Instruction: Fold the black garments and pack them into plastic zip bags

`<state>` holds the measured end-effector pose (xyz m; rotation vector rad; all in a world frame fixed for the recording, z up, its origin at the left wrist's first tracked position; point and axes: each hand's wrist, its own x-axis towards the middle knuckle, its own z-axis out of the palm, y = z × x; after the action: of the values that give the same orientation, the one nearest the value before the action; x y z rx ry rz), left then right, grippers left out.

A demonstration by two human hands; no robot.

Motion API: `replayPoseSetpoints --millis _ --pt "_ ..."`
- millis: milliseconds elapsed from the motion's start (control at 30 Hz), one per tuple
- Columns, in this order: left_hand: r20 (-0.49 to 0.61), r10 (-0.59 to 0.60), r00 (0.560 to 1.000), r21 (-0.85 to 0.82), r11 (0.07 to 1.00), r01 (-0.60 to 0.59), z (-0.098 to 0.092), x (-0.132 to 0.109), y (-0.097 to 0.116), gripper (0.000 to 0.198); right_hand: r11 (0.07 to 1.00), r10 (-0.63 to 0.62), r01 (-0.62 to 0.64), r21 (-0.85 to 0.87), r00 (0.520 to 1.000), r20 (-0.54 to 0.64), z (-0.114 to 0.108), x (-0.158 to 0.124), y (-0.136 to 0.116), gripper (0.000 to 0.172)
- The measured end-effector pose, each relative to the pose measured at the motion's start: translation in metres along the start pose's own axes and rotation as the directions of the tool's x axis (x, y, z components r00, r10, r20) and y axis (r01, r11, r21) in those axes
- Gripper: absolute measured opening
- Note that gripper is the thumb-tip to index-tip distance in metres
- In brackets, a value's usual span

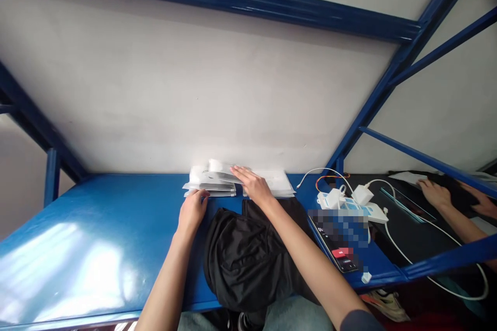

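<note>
A stack of clear-white zip plastic bags (198, 177) lies against the wall on the blue board. At its near left edge rests my left hand (193, 209), fingers slightly bent and apart, touching the bags without a visible grip. One plastic bag (223, 169) is raised and tilted over this stack. My right hand (253, 184) has its straight fingers over that bag's right end; its thumb is hidden. Just right of that hand sits a second pile of plastic bags (277, 182). Black folded cloth (248, 258) lies in front of me, partly under my right forearm.
On the right are a white power strip (376, 212) with chargers and cables, and a phone (334, 243) near the board's edge. Blue metal bars (373, 108) frame the space. Beyond them, another person's hand (435, 194) works over a black surface.
</note>
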<state>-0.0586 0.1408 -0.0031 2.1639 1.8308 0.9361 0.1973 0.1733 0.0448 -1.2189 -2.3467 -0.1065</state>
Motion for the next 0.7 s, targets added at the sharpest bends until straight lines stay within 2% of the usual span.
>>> replayPoseSetpoints --millis 100,200,300,400,567,700 --pt "0.032 -0.018 0.999 0.019 1.0 0.018 0.002 -0.001 0.001 0.021 0.999 -0.05 0.05 -0.011 0.997 0.059 0.023 0.034 -0.02 0.077" --pt "0.063 -0.039 0.997 0.046 0.998 0.036 0.004 0.0 0.002 0.021 0.996 -0.088 0.089 -0.005 0.991 0.105 0.042 0.054 -0.035 0.068" --pt "0.091 -0.058 0.994 0.072 0.996 0.051 0.006 0.0 0.002 0.022 0.996 -0.089 0.086 0.025 0.986 0.139 0.055 0.06 -0.042 0.058" --pt "0.108 -0.076 0.991 0.085 0.994 0.067 0.008 0.0 0.002 0.023 0.996 -0.068 0.056 0.069 0.982 0.179 0.062 0.056 -0.041 0.06" --pt "0.123 -0.093 0.988 0.061 0.994 0.086 0.008 -0.001 0.003 0.02 0.988 -0.071 0.031 0.148 0.959 0.273 0.06 0.054 -0.032 0.064" --pt "0.132 -0.053 0.99 -0.01 0.998 0.055 0.003 0.001 0.011 0.022 0.984 -0.061 0.015 0.18 0.965 0.254 0.037 0.049 -0.015 0.063"
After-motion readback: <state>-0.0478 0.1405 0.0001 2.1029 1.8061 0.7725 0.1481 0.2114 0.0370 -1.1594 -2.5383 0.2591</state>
